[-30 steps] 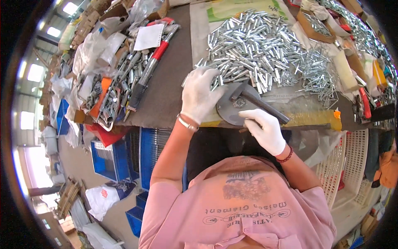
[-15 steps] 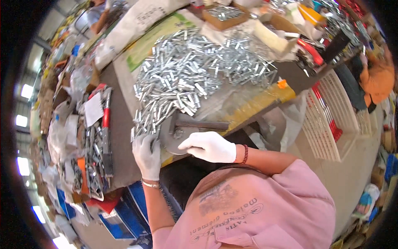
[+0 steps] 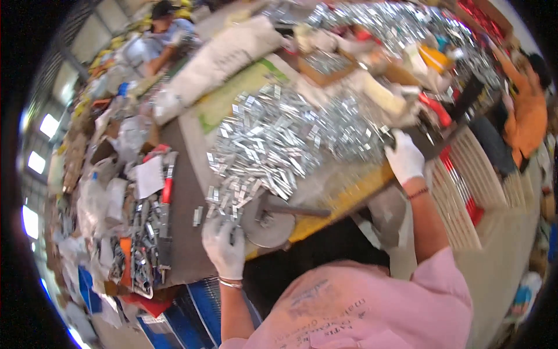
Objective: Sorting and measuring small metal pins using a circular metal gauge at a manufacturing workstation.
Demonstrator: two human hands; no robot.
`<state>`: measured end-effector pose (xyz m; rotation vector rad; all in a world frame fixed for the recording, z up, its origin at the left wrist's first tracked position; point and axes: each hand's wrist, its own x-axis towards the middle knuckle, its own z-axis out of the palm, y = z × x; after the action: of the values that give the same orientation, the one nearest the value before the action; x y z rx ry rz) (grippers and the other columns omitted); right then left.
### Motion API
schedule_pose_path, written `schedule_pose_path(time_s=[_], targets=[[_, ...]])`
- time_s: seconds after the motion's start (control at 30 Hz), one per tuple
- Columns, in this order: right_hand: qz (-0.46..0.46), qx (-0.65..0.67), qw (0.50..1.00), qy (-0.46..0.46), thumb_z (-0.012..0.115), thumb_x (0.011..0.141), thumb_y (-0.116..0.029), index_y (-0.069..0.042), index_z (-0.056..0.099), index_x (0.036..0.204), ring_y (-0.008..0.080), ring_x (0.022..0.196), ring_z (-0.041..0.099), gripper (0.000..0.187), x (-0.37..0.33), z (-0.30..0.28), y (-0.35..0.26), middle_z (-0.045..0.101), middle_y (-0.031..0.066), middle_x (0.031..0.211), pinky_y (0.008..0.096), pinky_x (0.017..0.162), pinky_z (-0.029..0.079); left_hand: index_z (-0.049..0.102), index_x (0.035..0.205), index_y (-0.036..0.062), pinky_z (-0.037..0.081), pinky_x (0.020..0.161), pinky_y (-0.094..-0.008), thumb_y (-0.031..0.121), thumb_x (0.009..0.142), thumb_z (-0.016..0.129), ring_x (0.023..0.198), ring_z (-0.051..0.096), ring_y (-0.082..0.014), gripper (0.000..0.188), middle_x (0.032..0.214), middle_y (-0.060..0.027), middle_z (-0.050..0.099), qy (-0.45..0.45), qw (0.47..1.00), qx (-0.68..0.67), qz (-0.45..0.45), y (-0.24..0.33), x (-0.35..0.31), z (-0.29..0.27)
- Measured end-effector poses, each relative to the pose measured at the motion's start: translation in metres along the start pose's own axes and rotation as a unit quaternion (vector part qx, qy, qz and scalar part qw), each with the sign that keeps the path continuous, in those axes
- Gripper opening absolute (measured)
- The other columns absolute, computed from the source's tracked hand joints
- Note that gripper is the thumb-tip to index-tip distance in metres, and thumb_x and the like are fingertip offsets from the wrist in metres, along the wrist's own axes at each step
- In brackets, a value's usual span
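Note:
A large heap of small silver metal pieces (image 3: 261, 139) covers the worktable, with thinner shiny pieces (image 3: 354, 125) at its right side. My left hand (image 3: 224, 247), in a white glove, rests at the heap's near left end; its fingers are curled, and what they hold is hidden. Beside it lies a round grey metal plate (image 3: 270, 231) with a dark hammer-like tool (image 3: 296, 210) across it. My right hand (image 3: 405, 158), also gloved, reaches to the right edge of the thinner pieces, thumb and fingers slightly apart, with nothing clearly seen between them.
A cardboard box (image 3: 328, 67) of metal parts stands behind the heap, near a white sack (image 3: 218, 61). Tools and parts (image 3: 148, 232) crowd the left side. A red-handled tool (image 3: 435, 109) and white plastic basket (image 3: 459, 186) are at right. Two people (image 3: 526, 116) work nearby.
My right hand has left the plate and moved right and away from me to the heap's right edge. My left hand stays near the plate. The whole view has shifted.

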<state>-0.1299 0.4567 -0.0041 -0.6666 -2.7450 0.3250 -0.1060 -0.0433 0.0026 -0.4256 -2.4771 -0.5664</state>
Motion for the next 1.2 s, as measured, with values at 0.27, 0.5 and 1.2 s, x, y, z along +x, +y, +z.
schedule_pose_path(time_s=[0.27,0.5,1.2], targets=[[0.06,-0.04,0.996,-0.046,0.073,0.085,-0.016,-0.009,0.058,0.142,0.0447,0.106,0.073,0.059,0.006,-0.011,-0.005,0.075,0.0242,0.113,0.0558,0.091,0.059,0.077,0.088,0.0102,0.054,0.093,-0.0506,0.006,0.071,0.083,0.105,0.068,-0.038,0.018,0.108,-0.0131,0.072,0.021,0.998,-0.05,0.028,0.006,0.0,-0.018],[0.098,-0.029,0.994,-0.045,0.075,0.083,-0.017,-0.008,0.057,0.136,0.0477,0.103,0.073,0.057,0.023,-0.007,-0.013,0.076,0.0281,0.108,0.0587,0.09,0.058,0.075,0.086,0.0091,0.053,0.094,-0.0503,0.005,0.074,0.082,0.109,0.067,-0.0376,0.015,0.111,-0.0126,0.072,0.014,0.997,-0.07,0.018,-0.001,0.005,-0.014],[-0.082,0.59,0.754,-0.278,0.061,0.095,0.002,-0.001,0.065,0.109,0.0105,0.077,0.07,0.014,-0.073,-0.054,-0.186,0.073,0.0067,0.1,0.0245,0.067,0.059,0.073,0.087,0.0061,0.054,0.093,-0.0504,0.002,0.07,0.084,0.11,0.065,-0.0388,0.021,0.107,-0.013,0.07,0.033,0.99,-0.131,0.034,0.005,0.004,-0.017]])
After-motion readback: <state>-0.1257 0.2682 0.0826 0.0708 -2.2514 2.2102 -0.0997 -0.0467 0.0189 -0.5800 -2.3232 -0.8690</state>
